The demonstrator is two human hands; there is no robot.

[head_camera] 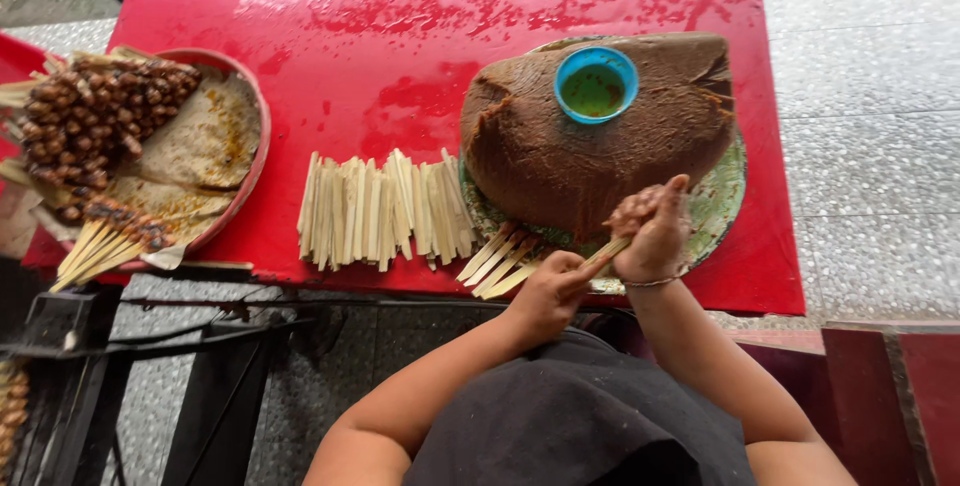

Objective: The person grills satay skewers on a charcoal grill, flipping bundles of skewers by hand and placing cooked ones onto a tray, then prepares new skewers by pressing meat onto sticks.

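Far left, at 9 o'clock: round tray (252, 161) lined with stained paper, heaped with finished meat skewers (95, 116), stick ends fanning toward the table's near edge.

Centre of the red table (400, 36), about 6 o'clock from its wet patches: a row of bare flat bamboo sticks (385, 211), pale, lying side by side.

Right of centre: large brown mound of minced paste (580, 146) on a green patterned plate (725, 196); small blue bowl (596, 84) of greenish liquid sits on the mound at its 12 o'clock. A few loose sticks (497, 264) rest against the plate's rim at 7 o'clock.

Left hand (548, 291): closed in a pinch on the lower end of one bamboo stick (606, 251), just off the plate's near rim.

Right hand (655, 231): fingers curled shut around the stick's upper end, packing a lump of paste (632, 211) onto it; palm side hidden.

Handling judgement: the stick looks light, stiff, thin, likely to snap if bent; best held at the bare lower end. The paste looks soft, sticky and greasy, and probably wants even squeezing rather than a hard grip.
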